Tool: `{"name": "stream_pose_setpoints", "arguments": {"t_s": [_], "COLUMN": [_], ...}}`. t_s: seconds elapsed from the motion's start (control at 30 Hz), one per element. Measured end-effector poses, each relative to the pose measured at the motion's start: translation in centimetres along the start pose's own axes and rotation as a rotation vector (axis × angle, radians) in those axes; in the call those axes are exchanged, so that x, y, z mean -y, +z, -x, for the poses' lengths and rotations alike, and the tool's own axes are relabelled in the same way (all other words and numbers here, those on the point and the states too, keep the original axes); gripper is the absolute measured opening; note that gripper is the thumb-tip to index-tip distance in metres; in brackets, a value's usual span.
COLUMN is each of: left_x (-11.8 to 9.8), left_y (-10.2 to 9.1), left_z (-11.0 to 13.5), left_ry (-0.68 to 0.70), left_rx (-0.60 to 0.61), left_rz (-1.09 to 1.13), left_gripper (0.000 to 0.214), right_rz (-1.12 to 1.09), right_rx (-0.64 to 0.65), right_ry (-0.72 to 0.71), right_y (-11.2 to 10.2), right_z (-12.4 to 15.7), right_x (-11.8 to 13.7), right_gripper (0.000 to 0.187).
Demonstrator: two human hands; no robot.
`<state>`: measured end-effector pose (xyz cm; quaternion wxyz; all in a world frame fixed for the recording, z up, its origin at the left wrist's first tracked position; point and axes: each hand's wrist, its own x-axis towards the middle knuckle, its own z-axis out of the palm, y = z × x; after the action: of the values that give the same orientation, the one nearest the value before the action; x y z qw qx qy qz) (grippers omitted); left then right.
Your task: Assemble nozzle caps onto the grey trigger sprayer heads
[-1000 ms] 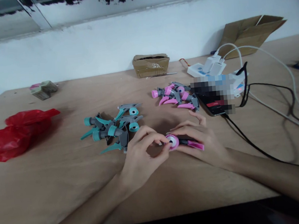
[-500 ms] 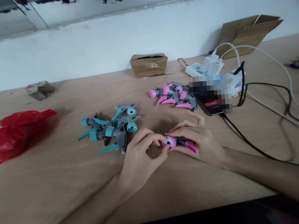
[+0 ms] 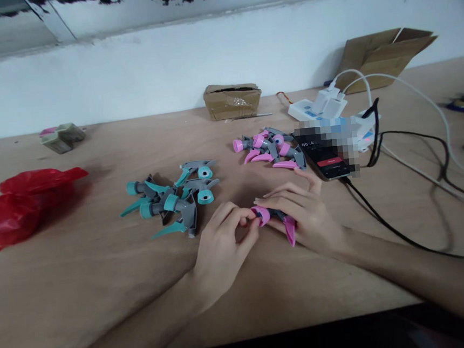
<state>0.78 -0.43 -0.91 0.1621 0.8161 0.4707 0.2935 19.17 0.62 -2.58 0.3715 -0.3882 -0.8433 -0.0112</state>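
A pink-and-grey trigger sprayer head (image 3: 289, 229) is held low above the table, its pink collar (image 3: 262, 214) facing left and its pink trigger hanging down. My right hand (image 3: 311, 216) is closed around the grey body from the right and partly hides it. At the collar's open end, my left hand (image 3: 226, 245) has thumb and forefinger pinched together against the mouth; any small part between those fingertips is hidden. Several teal-and-grey trigger sprayer heads (image 3: 186, 213) lie left of my hands. Several more pink-and-grey heads (image 3: 270, 146) are heaped behind them.
A phone (image 3: 324, 158) with a cable lies right of the pink heap. Behind it are a power strip (image 3: 301, 108) with chargers and trailing cords. A small cardboard box (image 3: 234, 102) and an open carton (image 3: 380, 55) stand by the wall. At left is a red plastic bag (image 3: 27, 208).
The held sprayer head has turned: its collar mouth faces more toward the left fingers, and its trigger points more downward. Both hands stay close together in nearly the same place.
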Motion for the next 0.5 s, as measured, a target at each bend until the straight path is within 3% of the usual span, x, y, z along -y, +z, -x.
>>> {"name": "stream_pose_setpoints", "arguments": {"t_s": [0.17, 0.3, 0.5], "left_x": [0.1, 0.2, 0.4], "left_y": [0.2, 0.4, -0.5], "left_z": [0.0, -0.1, -0.1], "left_ry": [-0.003, 0.007, -0.075], "left_rx": [-0.026, 0.008, -0.151], "left_rz": [0.035, 0.015, -0.056], "left_gripper": [0.014, 0.024, 0.004], "right_rz": [0.104, 0.191, 0.095], "right_rx": [0.058, 0.154, 0.276], "right_ry": [-0.001, 0.087, 0.069], "right_y": [0.4, 1.1, 1.0], "right_z": [-0.1, -0.2, 0.0], "right_x": [0.1, 0.1, 0.0], "right_gripper": [0.023, 0.035, 0.104]}}
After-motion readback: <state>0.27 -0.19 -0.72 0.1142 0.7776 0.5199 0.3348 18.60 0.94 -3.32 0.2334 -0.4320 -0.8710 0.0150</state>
